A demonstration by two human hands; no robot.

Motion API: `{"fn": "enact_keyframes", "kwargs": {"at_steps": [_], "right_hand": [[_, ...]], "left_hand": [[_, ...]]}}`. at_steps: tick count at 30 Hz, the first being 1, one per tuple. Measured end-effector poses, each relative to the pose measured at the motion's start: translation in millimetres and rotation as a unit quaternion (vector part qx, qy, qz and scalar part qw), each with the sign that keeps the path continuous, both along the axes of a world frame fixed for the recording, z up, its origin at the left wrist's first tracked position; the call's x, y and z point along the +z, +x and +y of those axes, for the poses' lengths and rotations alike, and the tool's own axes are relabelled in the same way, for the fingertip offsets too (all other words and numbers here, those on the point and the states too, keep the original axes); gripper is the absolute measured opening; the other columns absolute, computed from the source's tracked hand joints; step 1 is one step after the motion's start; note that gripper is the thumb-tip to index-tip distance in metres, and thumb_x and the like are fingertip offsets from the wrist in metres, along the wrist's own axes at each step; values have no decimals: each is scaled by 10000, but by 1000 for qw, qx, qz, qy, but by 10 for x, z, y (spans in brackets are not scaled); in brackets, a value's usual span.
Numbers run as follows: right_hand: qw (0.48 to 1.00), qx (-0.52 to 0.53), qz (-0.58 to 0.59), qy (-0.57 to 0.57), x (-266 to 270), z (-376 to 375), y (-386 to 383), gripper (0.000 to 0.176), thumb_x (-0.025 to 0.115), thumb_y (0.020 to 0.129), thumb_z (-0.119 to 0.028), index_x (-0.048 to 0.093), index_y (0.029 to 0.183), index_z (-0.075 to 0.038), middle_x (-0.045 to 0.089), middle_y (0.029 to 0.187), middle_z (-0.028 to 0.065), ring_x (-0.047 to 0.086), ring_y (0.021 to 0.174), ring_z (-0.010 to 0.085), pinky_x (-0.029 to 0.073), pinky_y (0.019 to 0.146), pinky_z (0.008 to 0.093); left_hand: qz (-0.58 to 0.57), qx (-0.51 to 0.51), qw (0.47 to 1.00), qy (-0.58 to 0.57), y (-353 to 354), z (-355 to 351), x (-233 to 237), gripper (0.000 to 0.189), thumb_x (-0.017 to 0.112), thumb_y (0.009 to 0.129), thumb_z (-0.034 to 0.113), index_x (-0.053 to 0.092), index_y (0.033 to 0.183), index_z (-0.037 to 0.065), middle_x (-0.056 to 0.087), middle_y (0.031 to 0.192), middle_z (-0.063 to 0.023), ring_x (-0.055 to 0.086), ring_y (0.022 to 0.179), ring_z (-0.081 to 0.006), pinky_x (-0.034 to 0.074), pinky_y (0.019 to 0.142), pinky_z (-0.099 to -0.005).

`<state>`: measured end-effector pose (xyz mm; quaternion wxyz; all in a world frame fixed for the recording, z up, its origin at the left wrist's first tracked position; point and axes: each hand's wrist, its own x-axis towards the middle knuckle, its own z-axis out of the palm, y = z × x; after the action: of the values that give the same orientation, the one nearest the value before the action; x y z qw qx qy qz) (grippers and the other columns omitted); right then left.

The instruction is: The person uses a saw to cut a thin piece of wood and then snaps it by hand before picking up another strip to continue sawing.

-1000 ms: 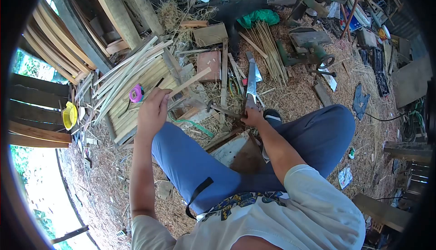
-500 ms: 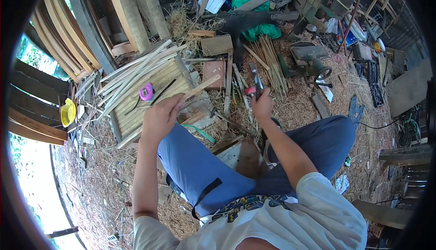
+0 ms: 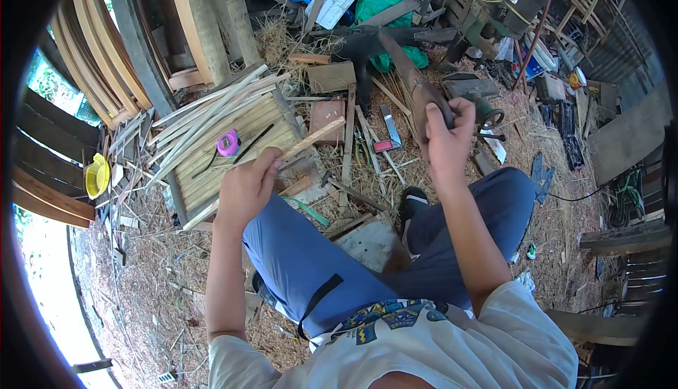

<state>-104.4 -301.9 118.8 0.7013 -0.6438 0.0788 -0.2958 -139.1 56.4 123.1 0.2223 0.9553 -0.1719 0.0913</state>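
My left hand (image 3: 247, 186) is closed on a thin wooden strip (image 3: 321, 135), which points up and to the right over the slatted wooden panel (image 3: 219, 163). A handsaw (image 3: 409, 71) is in my right hand (image 3: 449, 138), its brown blade pointing up and away and its dark handle inside my fingers. Between my hands, a try square (image 3: 390, 128) with a metal blade and red stock lies on the ground. On the panel are a pink tape measure (image 3: 228, 143) and a dark thin stick (image 3: 254, 142).
Thin strips (image 3: 205, 117) lie across the panel's upper part. A yellow bowl (image 3: 97, 176) is at the left. Beyond my right hand is a green metal vise (image 3: 487, 112). Curved timbers (image 3: 106, 54) lean at the back left, and shavings cover the ground.
The try square has left my right hand and lies on the ground. My right hand has moved up and right and now grips the handsaw. My left hand has barely moved.
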Motion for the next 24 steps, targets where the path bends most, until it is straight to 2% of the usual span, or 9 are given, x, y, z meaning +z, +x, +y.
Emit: {"fn": "enact_keyframes", "kwargs": {"at_steps": [1, 7, 12, 16, 21, 24], "right_hand": [[1000, 15, -14, 3, 29, -18, -72, 308, 738, 1005, -90, 472, 1159, -79, 577, 909, 9, 508, 709, 26, 383, 578, 221], [998, 59, -2, 17, 197, 52, -410, 309, 739, 1001, -73, 477, 1166, -86, 612, 853, 15, 491, 576, 20, 335, 488, 220], [997, 70, 24, -20, 97, 27, -528, 319, 738, 997, -55, 476, 1176, -83, 642, 891, 39, 502, 609, 15, 352, 509, 217], [996, 84, 19, -11, 81, 45, -622, 323, 737, 992, -36, 478, 1179, -83, 644, 907, 37, 525, 674, 15, 367, 549, 214], [995, 77, 35, -56, 6, 30, -799, 322, 733, 986, -12, 482, 1175, -79, 629, 907, 32, 527, 725, 24, 391, 610, 214], [991, 108, 51, -53, -84, 110, -870, 321, 718, 989, 4, 477, 1184, -79, 618, 916, 34, 526, 742, 31, 400, 634, 215]], "left_hand": [[-9, -12, 1000, -9, -12, -8, 19, 152, 595, 1074, 200, 693, 1157, 118, 744, 899, -122, 722, 789, -371, 546, 650, -480], [-50, -44, 997, -50, -11, -21, 42, 141, 571, 1090, 201, 667, 1130, 105, 736, 896, -133, 712, 784, -388, 541, 650, -483], [-17, -24, 999, -46, -2, -50, 66, 158, 593, 1084, 230, 673, 1140, 105, 747, 952, -131, 716, 790, -381, 545, 652, -481], [-59, -34, 997, -47, 17, -139, 91, 192, 640, 1065, 274, 686, 1182, 129, 751, 971, -122, 719, 782, -369, 555, 662, -485], [-99, -11, 994, 47, 410, 88, -419, 198, 679, 1030, 271, 710, 1190, 158, 680, 954, -116, 718, 822, -347, 572, 694, -480], [-107, -7, 989, 102, 532, 196, -615, 184, 698, 1008, 254, 729, 1161, 157, 617, 964, -105, 710, 906, -324, 575, 698, -471]]}}
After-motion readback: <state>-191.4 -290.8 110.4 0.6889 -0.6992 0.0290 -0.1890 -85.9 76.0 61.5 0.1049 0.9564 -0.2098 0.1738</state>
